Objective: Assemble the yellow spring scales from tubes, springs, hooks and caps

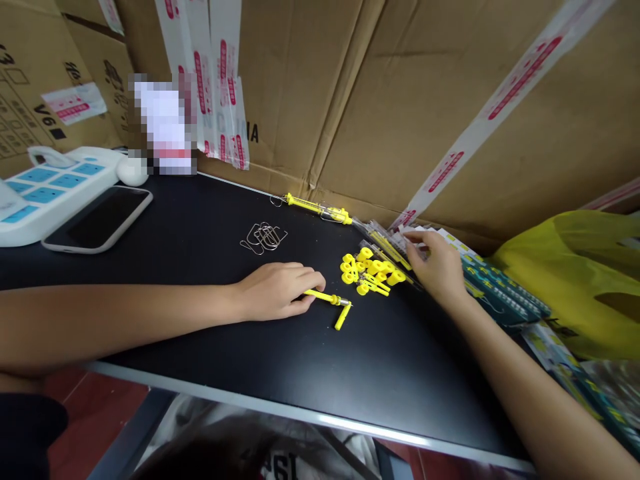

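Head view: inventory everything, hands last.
Rod: 1, yellow, centre
Short handle: 1, yellow, rod's tip
Small parts: many, yellow, centre
Hooks: several, silver, centre-left
Rear rods: count unclear, yellow, back edge
Tubes: several, clear, back right
Boxes: several, green/white, right
Bag: 1, yellow, far right
Phone: 1, black screen, left
Power strip: 1, white/blue, far left
Round thing: 1, white, left
Blurred item: 1, whitish, back left
Cardboard: count unclear, brown, behind
Tape: several, white/red, on cardboard
Table: 1, black, centre
Floor: 1, red, beneath
Fabric: some, grey/white, below table
Sleeve: 1, black, lower left
Left hand: 1, holding rod
Right hand: 1, at tubes
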Motion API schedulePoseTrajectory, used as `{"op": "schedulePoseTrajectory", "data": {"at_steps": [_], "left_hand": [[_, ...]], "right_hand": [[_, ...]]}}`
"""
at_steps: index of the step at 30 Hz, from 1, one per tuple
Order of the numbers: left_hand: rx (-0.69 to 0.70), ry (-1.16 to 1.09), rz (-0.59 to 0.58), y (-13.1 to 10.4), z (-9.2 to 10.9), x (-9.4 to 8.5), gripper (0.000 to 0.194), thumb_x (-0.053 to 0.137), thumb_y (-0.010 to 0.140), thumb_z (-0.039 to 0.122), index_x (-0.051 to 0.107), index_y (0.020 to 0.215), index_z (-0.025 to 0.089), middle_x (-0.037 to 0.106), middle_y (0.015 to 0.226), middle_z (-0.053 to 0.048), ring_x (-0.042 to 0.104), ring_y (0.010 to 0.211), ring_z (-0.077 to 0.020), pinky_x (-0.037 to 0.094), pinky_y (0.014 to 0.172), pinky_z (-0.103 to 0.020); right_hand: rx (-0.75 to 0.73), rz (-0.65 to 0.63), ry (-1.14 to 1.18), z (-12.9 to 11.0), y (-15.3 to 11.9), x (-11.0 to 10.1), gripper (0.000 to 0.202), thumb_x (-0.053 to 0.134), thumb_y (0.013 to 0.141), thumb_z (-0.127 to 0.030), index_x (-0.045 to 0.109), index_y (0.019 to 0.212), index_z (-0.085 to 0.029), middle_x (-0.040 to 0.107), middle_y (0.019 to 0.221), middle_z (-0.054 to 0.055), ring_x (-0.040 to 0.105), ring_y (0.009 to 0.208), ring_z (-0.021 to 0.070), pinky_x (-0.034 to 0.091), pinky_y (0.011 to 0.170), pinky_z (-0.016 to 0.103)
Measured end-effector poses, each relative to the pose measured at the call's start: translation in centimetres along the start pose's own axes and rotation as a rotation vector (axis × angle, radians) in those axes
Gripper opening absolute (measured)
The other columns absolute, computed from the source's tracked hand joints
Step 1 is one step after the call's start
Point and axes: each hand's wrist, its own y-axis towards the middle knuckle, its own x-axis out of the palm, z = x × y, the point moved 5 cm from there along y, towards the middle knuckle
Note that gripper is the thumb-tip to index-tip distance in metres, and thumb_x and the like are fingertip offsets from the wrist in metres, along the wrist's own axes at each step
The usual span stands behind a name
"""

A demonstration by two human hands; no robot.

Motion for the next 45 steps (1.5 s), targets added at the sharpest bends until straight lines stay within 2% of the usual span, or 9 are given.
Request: {"op": "schedulePoseTrajectory", "data": {"at_steps": [5,9,12,18,23,28,34,39,45], "left_hand": [[0.017,0.010,0.017,-0.1,0.1,0.0,0.012,0.044,0.088,0.019,0.053,0.096,0.019,0.061,0.088,0.001,0.053,0.078,-0.0126,0.039,0.072,-0.024],[-0.006,0.052,0.026,-0.1,0.1,-0.1,0.012,0.045,0.087,0.020,0.054,0.095,0.018,0.061,0.086,0.001,0.053,0.077,-0.0133,0.039,0.072,-0.025],[-0.030,0.101,0.028,0.0,0.1,-0.3,0.012,0.046,0.086,0.020,0.055,0.093,0.019,0.061,0.083,0.001,0.052,0.077,-0.0140,0.038,0.072,-0.026],[-0.044,0.185,0.039,-0.1,0.1,-0.3,0.008,0.048,0.082,0.020,0.055,0.083,0.018,0.058,0.078,0.001,0.050,0.075,-0.0147,0.034,0.068,-0.027],[-0.038,0.257,0.038,-0.1,0.4,-0.5,0.013,0.049,0.084,0.029,0.056,0.084,0.017,0.057,0.079,0.000,0.049,0.075,-0.0160,0.033,0.069,-0.028],[0.077,0.334,0.025,0.1,1.3,-0.6,0.030,0.048,0.089,0.044,0.056,0.099,0.016,0.058,0.086,-0.002,0.050,0.079,-0.0173,0.032,0.069,-0.030],[0.205,0.371,0.020,0.2,2.0,-0.1,0.020,0.046,0.092,0.034,0.055,0.087,0.018,0.057,0.081,-0.001,0.050,0.075,-0.0154,0.030,0.064,-0.029],[0.142,0.308,0.024,0.2,1.7,0.0,0.017,0.043,0.093,0.031,0.052,0.088,0.017,0.059,0.081,-0.001,0.053,0.075,-0.0155,0.034,0.064,-0.028],[0.030,0.204,-0.034,0.1,1.2,0.3,0.013,0.046,0.091,0.029,0.050,0.092,0.016,0.061,0.078,-0.001,0.058,0.070,-0.0154,0.039,0.063,-0.025]], "right_hand": [[-0.104,0.049,0.139,-6.1,-1.0,-2.8,0.017,0.046,0.089,-0.025,0.061,0.083,-0.020,0.064,0.080,0.006,0.059,0.071,0.0191,0.046,0.067,0.032],[-0.309,-0.321,0.203,-12.2,-3.5,-2.0,0.019,0.049,0.089,-0.034,0.060,0.094,-0.020,0.065,0.086,0.007,0.061,0.082,0.0207,0.048,0.074,0.033],[-0.283,-0.522,0.115,-14.1,-5.3,-0.8,0.041,0.055,0.083,-0.049,0.054,0.111,-0.019,0.064,0.100,0.010,0.063,0.087,0.0234,0.049,0.073,0.034],[-0.130,-0.577,0.124,-13.4,-6.1,0.4,0.025,0.048,0.088,-0.028,0.048,0.110,-0.018,0.062,0.085,0.005,0.062,0.071,0.0175,0.046,0.060,0.027],[-0.116,-0.571,0.262,-13.1,-6.3,0.4,0.032,0.048,0.086,-0.020,0.043,0.117,-0.019,0.056,0.081,0.002,0.057,0.068,0.0152,0.045,0.057,0.024],[-0.134,-0.527,0.363,-14.0,-6.7,0.2,0.031,0.046,0.085,-0.015,0.043,0.116,-0.020,0.058,0.090,0.005,0.057,0.071,0.0148,0.046,0.060,0.025],[-0.182,-0.439,0.492,-15.2,-7.0,0.1,0.022,0.044,0.088,-0.016,0.043,0.109,-0.021,0.058,0.086,0.004,0.056,0.069,0.0138,0.047,0.063,0.027],[-0.144,-0.353,0.569,-15.1,-7.1,0.0,0.012,0.043,0.091,-0.020,0.042,0.103,-0.022,0.059,0.093,0.006,0.059,0.077,0.0157,0.049,0.068,0.029],[-0.116,-0.496,0.533,-15.3,-7.0,0.4,0.010,0.041,0.093,-0.022,0.047,0.100,-0.021,0.059,0.084,0.003,0.055,0.067,0.0134,0.044,0.061,0.025]]}}
